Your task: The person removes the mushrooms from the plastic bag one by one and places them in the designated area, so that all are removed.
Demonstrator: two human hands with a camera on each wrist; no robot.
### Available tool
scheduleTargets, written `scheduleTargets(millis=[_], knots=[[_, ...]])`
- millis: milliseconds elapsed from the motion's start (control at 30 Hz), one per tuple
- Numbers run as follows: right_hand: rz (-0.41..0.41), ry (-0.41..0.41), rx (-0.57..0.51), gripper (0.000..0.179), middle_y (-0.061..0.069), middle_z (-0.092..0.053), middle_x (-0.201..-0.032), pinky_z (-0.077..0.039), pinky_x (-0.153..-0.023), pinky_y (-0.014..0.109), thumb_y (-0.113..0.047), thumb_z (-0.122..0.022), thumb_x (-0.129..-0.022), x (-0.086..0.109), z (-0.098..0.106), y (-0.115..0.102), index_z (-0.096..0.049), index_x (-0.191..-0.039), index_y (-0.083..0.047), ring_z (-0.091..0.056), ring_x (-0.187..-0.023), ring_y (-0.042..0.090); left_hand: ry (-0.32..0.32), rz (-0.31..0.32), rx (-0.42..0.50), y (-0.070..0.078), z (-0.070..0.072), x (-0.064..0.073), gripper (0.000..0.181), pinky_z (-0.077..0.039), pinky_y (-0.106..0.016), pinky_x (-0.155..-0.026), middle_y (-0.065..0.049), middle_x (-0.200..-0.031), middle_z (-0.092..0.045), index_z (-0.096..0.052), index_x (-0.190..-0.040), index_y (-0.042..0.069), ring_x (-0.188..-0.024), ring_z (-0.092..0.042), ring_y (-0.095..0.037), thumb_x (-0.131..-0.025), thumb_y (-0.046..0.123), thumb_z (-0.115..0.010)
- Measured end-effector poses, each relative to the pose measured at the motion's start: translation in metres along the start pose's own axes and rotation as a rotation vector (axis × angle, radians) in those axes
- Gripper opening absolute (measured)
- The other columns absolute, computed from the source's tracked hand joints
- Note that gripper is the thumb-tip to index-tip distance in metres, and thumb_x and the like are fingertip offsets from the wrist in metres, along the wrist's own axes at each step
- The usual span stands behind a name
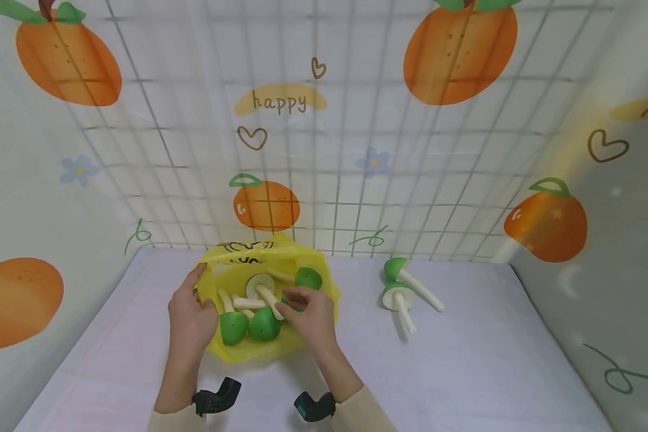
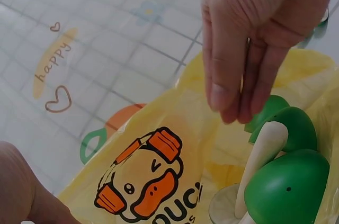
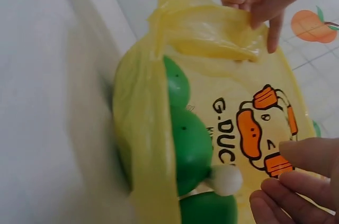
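Observation:
An open yellow plastic bag (image 1: 324, 264) with a printed duck (image 2: 140, 181) lies on the table, with several green-capped toy mushrooms (image 1: 234, 328) inside. At its left rim, my left hand (image 1: 189, 315) grips the plastic; the right wrist view shows those fingers (image 3: 273, 33) at the edge. My right hand (image 1: 313, 315) hovers over the bag's right part, fingers pointing down into it. No toy shows between its fingers (image 3: 286, 197), which are close to a white stem (image 3: 228, 180). Two more mushrooms, a far one (image 1: 421, 289) and a near one (image 1: 399, 297), lie together right of the bag.
The white table (image 1: 464, 360) runs on to the right and front of the bag. Behind it stands a grid covered by a sheet (image 1: 345, 114) printed with oranges and "happy". Similar sheets close off the left and right sides. Each wrist wears a black camera mount (image 1: 216, 397).

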State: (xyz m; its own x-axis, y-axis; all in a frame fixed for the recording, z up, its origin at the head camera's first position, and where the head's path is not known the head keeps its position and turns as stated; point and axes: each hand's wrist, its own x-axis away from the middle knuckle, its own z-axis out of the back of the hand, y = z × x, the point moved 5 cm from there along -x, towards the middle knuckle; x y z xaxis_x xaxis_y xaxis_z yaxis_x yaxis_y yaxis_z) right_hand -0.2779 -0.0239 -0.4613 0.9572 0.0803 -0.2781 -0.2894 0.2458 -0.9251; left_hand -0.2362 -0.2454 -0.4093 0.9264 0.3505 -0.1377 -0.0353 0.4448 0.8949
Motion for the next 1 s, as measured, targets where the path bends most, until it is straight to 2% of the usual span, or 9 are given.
scheduleTargets(millis=[300, 467, 733, 867, 1000], knots=[[-0.016, -0.005, 0.096, 0.028, 0.014, -0.078, -0.108, -0.063, -0.086, 0.039, -0.005, -0.086, -0.086, 0.002, -0.009, 0.011, -0.078, -0.111, 0.004, -0.076, -0.099, 0.032, -0.007, 0.026, 0.016, 0.001, -0.001, 0.001, 0.074, -0.052, -0.052, -0.106, -0.025, -0.16, -0.042, -0.037, -0.163, 0.005, -0.132, -0.055, -0.037, -0.092, -0.015, -0.038], [0.002, 0.008, 0.147, 0.029, 0.012, -0.078, -0.106, -0.062, -0.087, 0.043, -0.006, -0.086, -0.086, 0.005, -0.012, 0.012, -0.078, -0.112, 0.004, -0.075, -0.098, 0.03, -0.001, 0.015, 0.01, 0.001, 0.0, 0.001, 0.073, -0.053, -0.052, -0.104, -0.026, -0.158, -0.045, -0.038, -0.162, 0.004, -0.13, -0.056, -0.038, -0.091, -0.015, -0.038], [0.004, 0.004, 0.192, 0.028, 0.011, -0.078, -0.101, -0.063, -0.078, 0.034, -0.003, -0.087, -0.083, 0.009, -0.019, 0.011, -0.078, -0.109, 0.002, -0.075, -0.091, 0.025, 0.001, 0.013, 0.009, 0.001, 0.0, 0.001, 0.073, -0.054, -0.051, -0.103, -0.025, -0.158, -0.045, -0.038, -0.162, 0.003, -0.129, -0.057, -0.038, -0.091, -0.016, -0.038], [-0.016, 0.009, 0.218, 0.029, 0.009, -0.078, -0.1, -0.061, -0.075, 0.03, -0.004, -0.087, -0.082, 0.008, -0.021, 0.012, -0.079, -0.109, 0.001, -0.073, -0.089, 0.021, 0.004, 0.016, 0.009, 0.001, 0.0, 0.001, 0.073, -0.053, -0.052, -0.105, -0.025, -0.158, -0.045, -0.038, -0.162, 0.003, -0.129, -0.056, -0.038, -0.091, -0.016, -0.038], [0.005, 0.009, 0.259, 0.03, 0.007, -0.077, -0.098, -0.057, -0.07, 0.026, -0.004, -0.088, -0.081, 0.009, -0.023, 0.012, -0.08, -0.109, 0.0, -0.07, -0.086, 0.02, 0.005, 0.01, 0.013, 0.001, 0.001, 0.001, 0.073, -0.054, -0.052, -0.102, -0.026, -0.156, -0.047, -0.038, -0.161, 0.002, -0.128, -0.058, -0.039, -0.091, -0.016, -0.039]])
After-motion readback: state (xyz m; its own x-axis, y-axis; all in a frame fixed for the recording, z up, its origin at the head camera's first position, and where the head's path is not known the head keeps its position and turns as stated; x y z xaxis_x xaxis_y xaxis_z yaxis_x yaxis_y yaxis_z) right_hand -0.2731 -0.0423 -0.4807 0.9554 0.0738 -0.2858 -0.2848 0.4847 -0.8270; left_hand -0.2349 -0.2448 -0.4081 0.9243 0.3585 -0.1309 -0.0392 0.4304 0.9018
